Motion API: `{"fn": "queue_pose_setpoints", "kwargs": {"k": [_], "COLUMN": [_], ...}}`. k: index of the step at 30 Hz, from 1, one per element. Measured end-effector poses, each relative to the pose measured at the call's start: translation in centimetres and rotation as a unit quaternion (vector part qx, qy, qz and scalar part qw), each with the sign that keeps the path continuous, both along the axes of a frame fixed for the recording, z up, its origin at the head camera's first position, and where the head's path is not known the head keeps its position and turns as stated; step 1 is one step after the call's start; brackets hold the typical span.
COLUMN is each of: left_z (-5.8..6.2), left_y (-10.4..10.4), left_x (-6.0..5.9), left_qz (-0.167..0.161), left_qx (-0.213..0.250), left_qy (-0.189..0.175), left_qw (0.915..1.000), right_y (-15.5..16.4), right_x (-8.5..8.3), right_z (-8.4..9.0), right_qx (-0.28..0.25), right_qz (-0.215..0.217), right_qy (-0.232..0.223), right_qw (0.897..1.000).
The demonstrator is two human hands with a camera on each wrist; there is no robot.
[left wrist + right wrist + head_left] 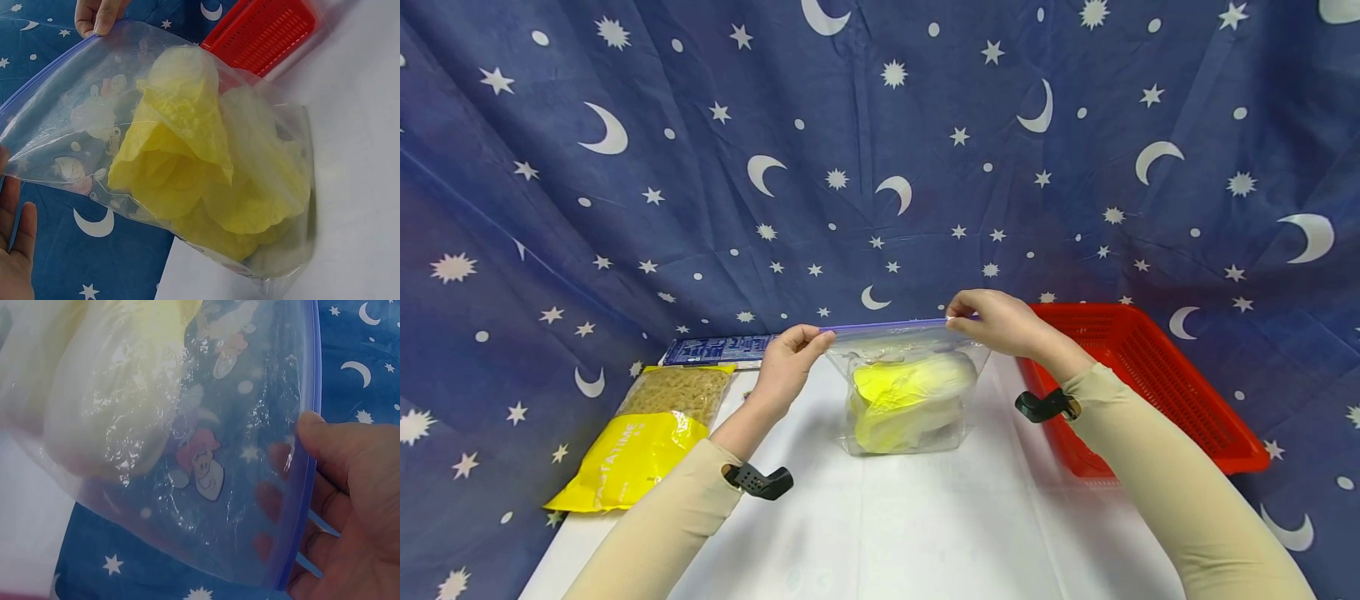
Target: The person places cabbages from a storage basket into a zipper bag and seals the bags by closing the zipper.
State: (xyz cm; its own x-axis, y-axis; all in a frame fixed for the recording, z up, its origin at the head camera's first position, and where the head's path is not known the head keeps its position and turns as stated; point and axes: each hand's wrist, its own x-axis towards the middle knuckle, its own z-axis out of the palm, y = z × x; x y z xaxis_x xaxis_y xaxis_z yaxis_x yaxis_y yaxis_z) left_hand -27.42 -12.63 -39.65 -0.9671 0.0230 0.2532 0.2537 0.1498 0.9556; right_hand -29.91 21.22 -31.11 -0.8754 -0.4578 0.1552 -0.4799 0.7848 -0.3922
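Observation:
A clear zip bag (842, 358) with a purple zip strip (887, 324) and printed cartoon figures stands upright on the white table (925, 525). Pale yellow and white cabbage leaves (181, 144) fill its lower part. At the left end of the strip, my left hand (788, 362) pinches the bag's top edge between thumb and finger. My right hand (1003, 322) grips the strip near its right end; in the right wrist view its thumb (319, 428) lies on the near side and the other fingers show behind the plastic. The strip is stretched nearly straight between both hands.
To the left lies a yellow pasta bag (632, 454), with a flat blue packet (718, 350) behind it. A red plastic basket (1195, 383) stands at the right. Behind the table hangs a blue curtain (820, 217) with moons and stars.

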Motion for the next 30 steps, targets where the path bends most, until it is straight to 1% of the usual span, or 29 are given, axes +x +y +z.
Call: {"fn": "queue_pose_setpoints", "kwargs": {"k": [16, 23, 30], "left_z": [0.1, 0.1, 0.1], "left_y": [0.0, 0.0, -0.1], "left_x": [0.1, 0.1, 0.1], "left_qz": [0.000, 0.002, 0.003], "left_qx": [-0.003, -0.004, -0.009], "left_qy": [-0.007, -0.007, -0.009], "left_qw": [1.0000, 1.0000, 0.9999], "right_y": [1.1, 1.6, 2.2], "right_x": [0.1, 0.1, 0.2], "right_z": [-0.1, -0.3, -0.3], "right_qx": [-0.001, -0.004, -0.008], "right_qz": [0.001, 0.003, -0.001], "right_qy": [0.002, 0.010, 0.004], "right_qw": [1.000, 1.000, 1.000]}}
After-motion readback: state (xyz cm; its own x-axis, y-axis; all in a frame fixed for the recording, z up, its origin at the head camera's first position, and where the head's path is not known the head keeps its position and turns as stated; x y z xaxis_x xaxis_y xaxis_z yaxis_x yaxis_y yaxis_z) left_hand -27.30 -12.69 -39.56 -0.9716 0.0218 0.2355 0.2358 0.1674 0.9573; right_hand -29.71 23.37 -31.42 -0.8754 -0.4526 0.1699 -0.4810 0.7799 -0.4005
